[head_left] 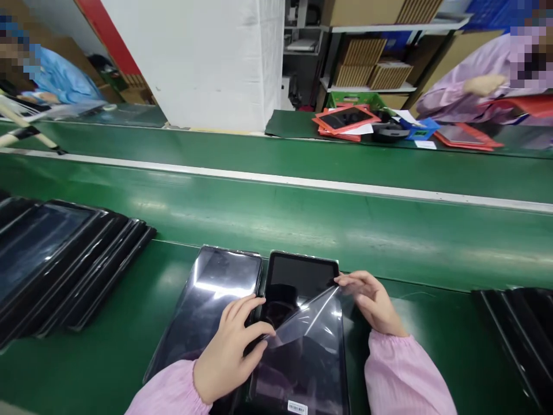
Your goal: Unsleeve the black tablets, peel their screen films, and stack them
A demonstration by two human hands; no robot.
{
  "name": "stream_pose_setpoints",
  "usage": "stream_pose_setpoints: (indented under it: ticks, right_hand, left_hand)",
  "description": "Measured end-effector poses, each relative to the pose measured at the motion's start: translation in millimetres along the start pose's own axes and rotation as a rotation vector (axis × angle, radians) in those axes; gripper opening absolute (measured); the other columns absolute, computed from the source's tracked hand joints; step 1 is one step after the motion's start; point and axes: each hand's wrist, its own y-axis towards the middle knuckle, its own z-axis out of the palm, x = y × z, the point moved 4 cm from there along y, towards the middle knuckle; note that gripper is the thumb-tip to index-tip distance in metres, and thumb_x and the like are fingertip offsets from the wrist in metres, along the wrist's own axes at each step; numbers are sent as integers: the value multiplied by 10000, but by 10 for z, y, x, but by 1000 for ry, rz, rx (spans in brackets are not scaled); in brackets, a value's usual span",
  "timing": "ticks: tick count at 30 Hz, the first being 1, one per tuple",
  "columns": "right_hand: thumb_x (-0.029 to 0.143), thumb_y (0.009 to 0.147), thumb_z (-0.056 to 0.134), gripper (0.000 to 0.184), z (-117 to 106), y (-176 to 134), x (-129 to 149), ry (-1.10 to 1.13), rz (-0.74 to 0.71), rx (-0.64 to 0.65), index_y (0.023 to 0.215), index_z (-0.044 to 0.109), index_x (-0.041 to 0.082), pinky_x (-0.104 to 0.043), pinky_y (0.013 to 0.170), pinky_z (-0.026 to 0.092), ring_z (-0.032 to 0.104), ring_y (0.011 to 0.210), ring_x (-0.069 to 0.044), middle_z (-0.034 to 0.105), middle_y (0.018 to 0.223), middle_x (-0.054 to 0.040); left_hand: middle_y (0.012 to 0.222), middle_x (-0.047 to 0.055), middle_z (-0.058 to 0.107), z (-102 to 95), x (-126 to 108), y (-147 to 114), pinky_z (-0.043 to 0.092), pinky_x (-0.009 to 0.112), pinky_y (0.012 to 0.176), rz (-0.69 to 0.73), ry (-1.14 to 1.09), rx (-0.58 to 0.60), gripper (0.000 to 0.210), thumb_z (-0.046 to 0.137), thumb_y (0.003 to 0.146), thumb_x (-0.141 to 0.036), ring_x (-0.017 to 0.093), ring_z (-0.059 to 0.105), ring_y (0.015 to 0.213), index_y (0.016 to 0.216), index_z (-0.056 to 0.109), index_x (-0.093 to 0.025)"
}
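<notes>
Green bench (129,323): two tablets (302,323), one film (311,323).

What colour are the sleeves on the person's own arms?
Pale pink sleeves, seen best in the head view.

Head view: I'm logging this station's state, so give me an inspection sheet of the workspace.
Surface: green bench beside a green conveyor belt.
Job's things: black tablet, clear film partly lifted off its screen; second tablet lies alongside.
Clutter: fanned tablet stacks at left and right.
Grips: left hand pinches the film's lower edge; right hand holds its upper corner.
Cables: nothing seen.
Surroundings: orange-framed tablets, shelves of cardboard, two other people across the belt.
</notes>
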Motion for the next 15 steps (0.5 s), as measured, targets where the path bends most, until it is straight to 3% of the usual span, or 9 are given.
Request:
stream_pose_setpoints:
  ticks: [3, 8, 11, 15]
  right_hand:
    - [487, 732, 807, 314, -39, -20, 176, -226, 122, 93, 942, 761, 258, -519, 940, 543, 716, 1003, -315, 781, 960, -103]
    - [395, 812, 770, 131, 35, -402, 683, -513, 170, 240, 753, 785, 280, -628, 1147, 320, 742, 902, -264, 785, 830, -28]
    - [309, 862, 733, 56, 193, -792, 935, -570, 169, 330, 845, 784, 295, -592, 1148, 344, 748, 853, -216, 788, 878, -1]
    - [162, 901, 647, 174, 560, -1191, 1203, -618, 150, 485, 953, 756, 287, -471, 1152, 373, 741, 848, -157, 785, 917, 30]
  left_hand:
    - [1396, 55, 483, 4, 21, 5, 478, 633, 976, 34, -1, 5, 330, 489, 876, -107, 335, 432, 1324, 1020, 662, -349]
    - [1389, 70, 497, 9, 48, -25, 519, 584, 933, 81, 42, -44, 269, 490, 899, -149, 330, 468, 1290, 1010, 658, -328]
    - [1356, 76, 536, 28, 87, -47, 519, 536, 936, 92, 55, -75, 207, 509, 910, -199, 318, 499, 1265, 1033, 637, -306]
    - [1313, 87, 587, 67, 151, -67, 479, 491, 980, 77, 66, -116, 307, 518, 924, -278, 301, 529, 1244, 1231, 541, -272]
